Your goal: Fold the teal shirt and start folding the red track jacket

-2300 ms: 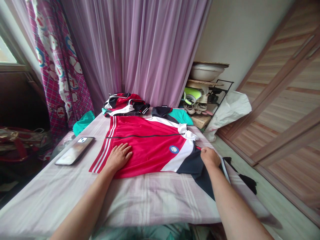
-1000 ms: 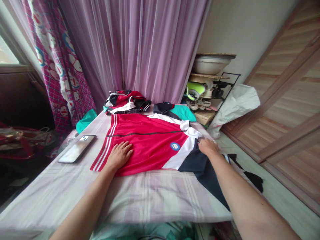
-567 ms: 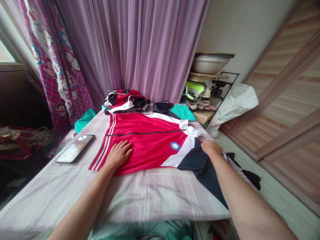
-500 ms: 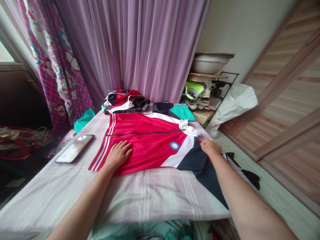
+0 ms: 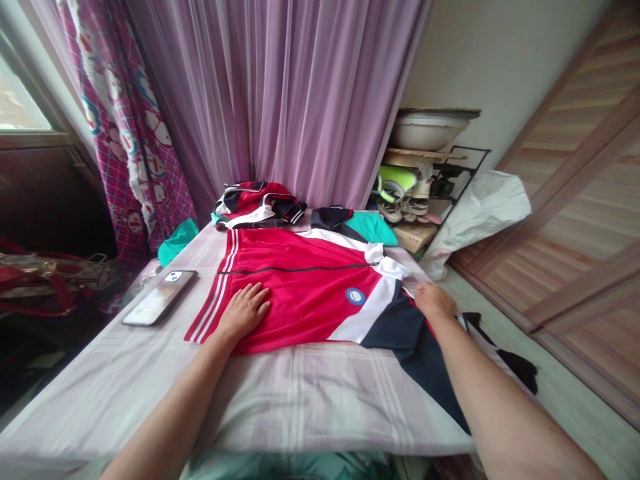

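A red, white and navy zip jacket (image 5: 295,283) lies spread on its side across the table, striped hem to the left and white collar to the right. My left hand (image 5: 246,312) rests flat on the red body near the hem, fingers stretched out. At the shoulder end, my right hand (image 5: 434,300) is closed on the edge of the navy sleeve (image 5: 430,367), which runs toward the table's near right corner. The fabric within its fingers is mostly hidden. A round blue and white badge (image 5: 355,297) shows on the chest.
A phone (image 5: 160,298) lies left of the jacket. Behind it are a heap of red and black clothing (image 5: 257,203) and a navy and teal garment (image 5: 367,227). A shoe rack (image 5: 425,190) and a white bag (image 5: 485,207) stand beyond the right edge.
The whole view has shifted slightly, so things appear a little farther right. My right hand has drawn slightly away from the collar; my left hand stays on the jacket.
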